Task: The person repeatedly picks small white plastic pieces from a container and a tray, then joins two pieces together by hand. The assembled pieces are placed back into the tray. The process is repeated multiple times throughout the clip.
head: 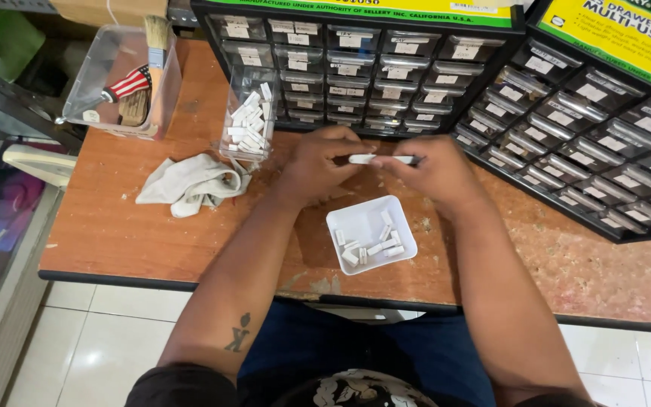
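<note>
My left hand (318,162) and my right hand (435,169) meet over the wooden table (114,226). Between their fingertips they hold a small white strip with a dark end (382,159), level and pointing left to right. Just below the hands sits a square white dish (371,234) with several small white pieces in it. To the left of my left hand stands a clear plastic drawer (250,113) filled with several more white pieces.
Two black cabinets of small clear drawers (371,68) (589,128) stand at the back and right. A crumpled white cloth (190,185) lies at the left. A clear box (118,83) with a brush and tools stands at the back left. White floor tiles (99,339) show below the table edge.
</note>
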